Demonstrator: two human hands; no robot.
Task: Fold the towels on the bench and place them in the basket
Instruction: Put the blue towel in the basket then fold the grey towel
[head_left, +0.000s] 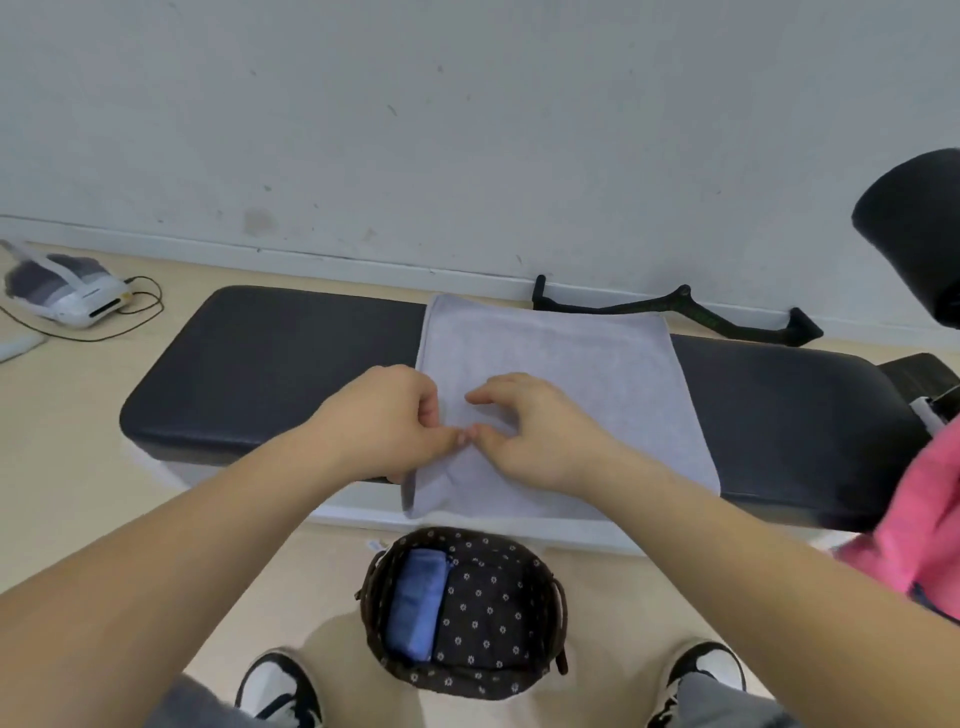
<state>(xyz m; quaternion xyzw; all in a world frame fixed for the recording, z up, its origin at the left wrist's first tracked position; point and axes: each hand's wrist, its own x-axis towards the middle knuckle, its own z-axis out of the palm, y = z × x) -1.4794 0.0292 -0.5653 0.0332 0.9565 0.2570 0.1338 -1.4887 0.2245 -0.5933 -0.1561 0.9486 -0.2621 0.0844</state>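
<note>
A light grey towel (571, 364) lies spread across the middle of the black padded bench (270, 364), its near edge hanging over the front. My left hand (384, 415) pinches the towel's left edge with curled fingers. My right hand (530, 431) rests on the towel beside it, its fingers bent and its thumb and fingertips gathering cloth. The two hands nearly touch. On the floor below stands a dark flower-patterned basket (498, 670) with a folded blue towel (415, 603) inside at its left.
A pink cloth (914, 525) hangs at the right edge. A black handle bar (675, 309) lies on the floor behind the bench by the wall. A white device with a cable (67, 291) sits at the far left. My shoes (280, 686) flank the basket.
</note>
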